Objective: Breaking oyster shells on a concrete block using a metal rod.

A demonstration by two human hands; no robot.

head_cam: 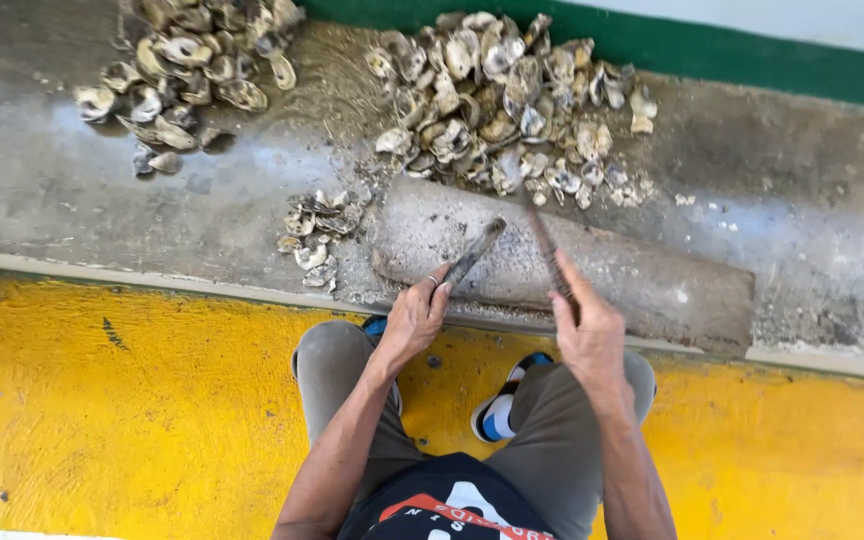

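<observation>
1. Two bare hands work side by side over a long grey stone slab that lies on a wet concrete ledge, seen from the head camera.
2. Left hand is clenched around the lower end of a flat, dark metal tool, whose blade slants up and to the right over the slab.
3. Right hand is clenched around a thin dark rod that rises up and to the left; the tops of the two tools stand near each other above the slab.
4. Three heaps of oyster shells lie on the ledge: a large pile just behind the slab, a second pile at far left, and a small cluster just left of the slab.
5. Below the ledge runs a yellow painted floor, where the person squats in grey trousers, one blue-and-white sandal showing between the knees.
6. Behind the ledge runs a green band.
</observation>
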